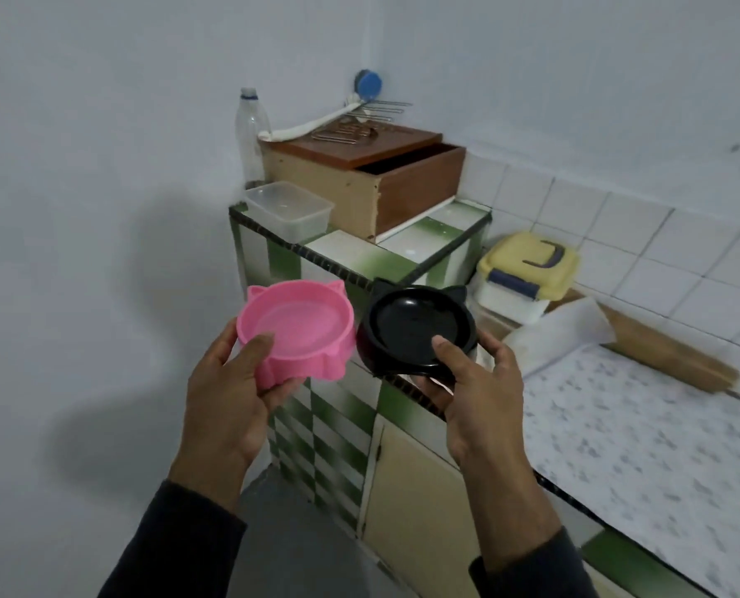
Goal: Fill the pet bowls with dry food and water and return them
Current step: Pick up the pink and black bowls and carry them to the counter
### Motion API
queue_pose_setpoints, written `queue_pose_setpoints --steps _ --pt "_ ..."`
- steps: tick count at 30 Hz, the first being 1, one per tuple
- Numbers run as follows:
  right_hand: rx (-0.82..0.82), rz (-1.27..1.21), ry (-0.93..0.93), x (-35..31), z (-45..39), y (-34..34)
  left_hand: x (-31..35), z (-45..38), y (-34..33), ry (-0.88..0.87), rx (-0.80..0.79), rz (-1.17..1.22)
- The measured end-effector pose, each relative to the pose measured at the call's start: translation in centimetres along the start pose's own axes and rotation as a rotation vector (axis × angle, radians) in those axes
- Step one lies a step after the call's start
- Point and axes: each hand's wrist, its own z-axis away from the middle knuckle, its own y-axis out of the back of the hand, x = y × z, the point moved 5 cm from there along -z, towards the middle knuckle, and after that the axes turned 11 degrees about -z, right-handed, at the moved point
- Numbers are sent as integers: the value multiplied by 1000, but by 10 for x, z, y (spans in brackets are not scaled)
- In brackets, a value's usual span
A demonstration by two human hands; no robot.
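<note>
Two bowls are in your hands, both empty as far as the view shows, so the filling has not begun. Start from the biggest surface: the patterned counter (pixel 644 429) filling the lower right of the frame is the roomiest spot to set them down, while the raised green-and-white tiled ledge (pixel 359 252) at centre is crowded by the wooden box (pixel 372 183) and the clear plastic tub (pixel 290 211). The yellow-lidded container (pixel 527 269) at right of centre may hold the dry food, though its contents are hidden; the plastic bottle (pixel 251 135) near the top looks almost empty, so you will probably need another source for water. Your left hand (pixel 230 394) grips the pink bowl (pixel 294 330) at centre left, thumb over the rim and fingers beneath; your right hand (pixel 476 394) holds the black bowl (pixel 417 330) just beside it the same way. Keep both level, lower them flat onto the counter well apart, and free one hand before opening any lid.
</note>
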Motion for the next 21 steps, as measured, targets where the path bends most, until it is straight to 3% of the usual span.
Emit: queue_pose_setpoints --steps 11,21 --pt "226 -49 181 -95 54 140 -72 68 -114 101 -270 -64" --pt "412 -100 309 -186 127 303 -160 201 -221 216 -449 -97"
